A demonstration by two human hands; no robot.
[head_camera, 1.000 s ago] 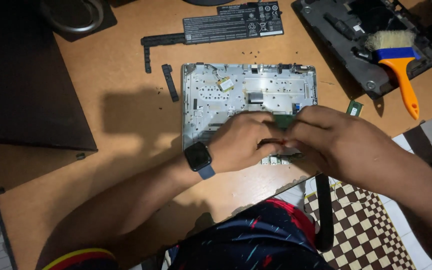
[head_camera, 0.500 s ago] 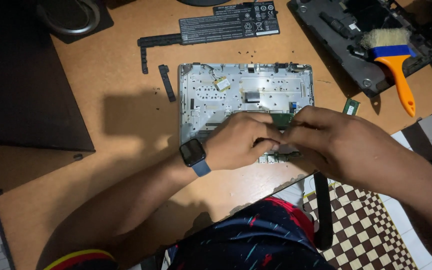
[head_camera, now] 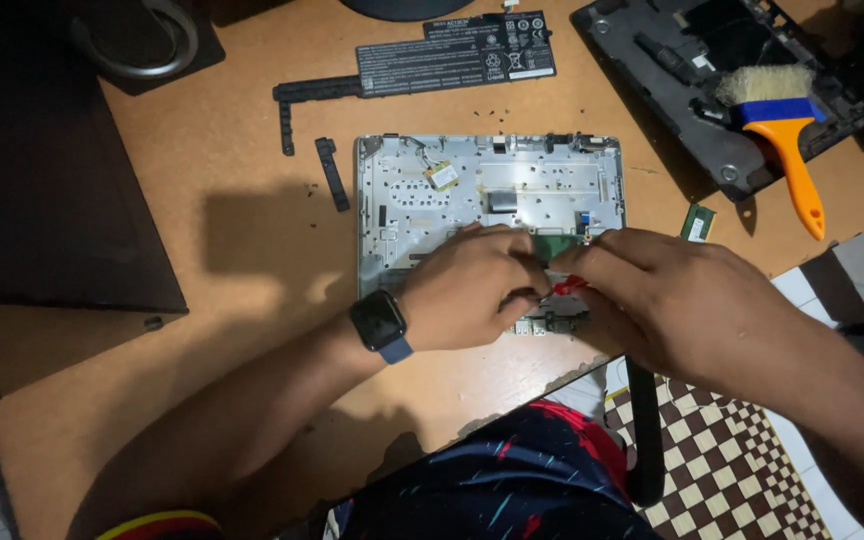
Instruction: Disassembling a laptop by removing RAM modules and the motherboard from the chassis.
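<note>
Head view, looking down: both my hands meet over the lower right part of a silver-grey opened laptop chassis, which lies flat on the brown wooden tabletop with its inner metal plate facing up. My left hand, with a dark square smartwatch on the wrist, is curled, fingertips pinched narrow and pressed down near a small green circuit board at the chassis edge. My right hand comes in from the right, thumb and forefinger closed on a small red-tipped tool; its tip sits between the two hands, but I cannot tell what it touches beneath. A second strip of green board with ports shows just below my left knuckles. Near the right hand, on the table, lies a small green memory module, apart from the chassis. Above the chassis lies a long flat black battery pack; to the left of the chassis, a short black plastic strip. Upper right: a dark grey bottom cover, with an orange-handled brush with a blue ferrule resting on it. Dark fabric with red and blue streaks fills the lower edge.
</note>
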